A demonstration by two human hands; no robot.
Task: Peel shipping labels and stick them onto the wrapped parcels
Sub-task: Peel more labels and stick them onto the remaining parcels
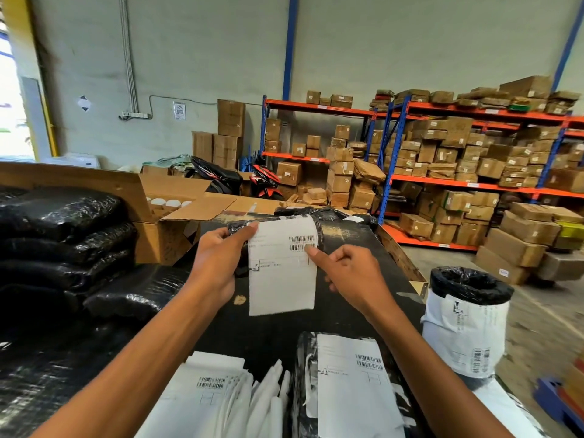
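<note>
1. Shipping labels first: a loose stack of labels (pixel 208 393) sits closest to you at the bottom edge of the black table (pixel 271 336), fanned out, barcode side up.
2. Just to the right of that stack lies a black wrapped parcel (pixel 303 387) with a white label (pixel 350 384) already stuck on its top.
3. Off the table's right edge stands a bin (pixel 467 324) lined with a black bag, and a printed label clings to its side.
4. Up from there, your right hand (pixel 354 276) is mostly curled, with the index finger stretched out and its tip pressing the right edge of the label sheet (pixel 281 273), just under the barcodes.
5. Your left hand (pixel 218 263) grips a small black parcel (pixel 237 229) behind that sheet, with the thumb pinning the sheet's top left corner against it.
6. That sheet hangs upright between your hands, its lower half loose over the tabletop.
7. To your left, black wrapped parcels (pixel 63 235) are piled high beside the table.
8. Beyond them an open cardboard box (pixel 170 213) shows white round tops inside.
9. Further back, two motorbikes (pixel 240 178) are parked by the wall.
10. Farthest right, blue and orange racks (pixel 474 184) are packed with brown cartons.
</note>
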